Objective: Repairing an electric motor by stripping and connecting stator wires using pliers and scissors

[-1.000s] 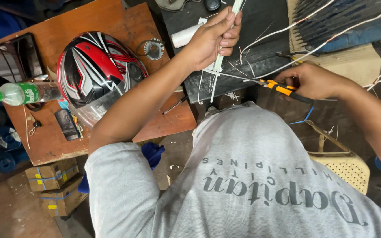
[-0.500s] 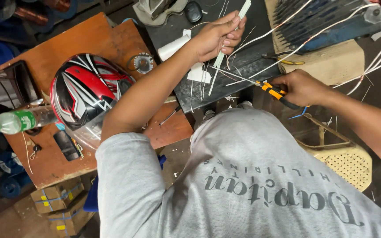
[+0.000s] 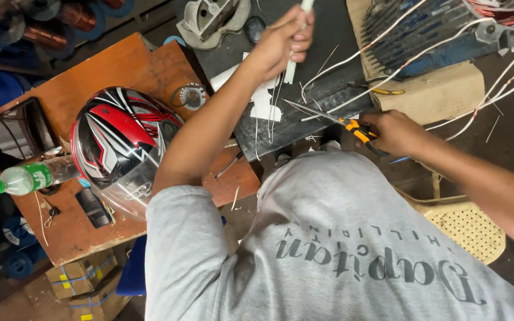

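Left hand (image 3: pixel 281 41) pinching white sleeve (image 3: pixel 291 70), right hand (image 3: pixel 395 132) closed on scissors (image 3: pixel 328 117) just below; risk of nicking wires (image 3: pixel 352 56).

A single head-worn camera looks steeply down from close above, over the person's grey shirt (image 3: pixel 352 255), onto the surface (image 3: pixel 120 65).

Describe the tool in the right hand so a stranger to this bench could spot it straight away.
Start at the big red, white and black helmet on the orange wooden table, then go right across the dark work surface. There the right hand grips the pliers. They alone have orange and black handles, with thin metal jaws pointing left among white wires.
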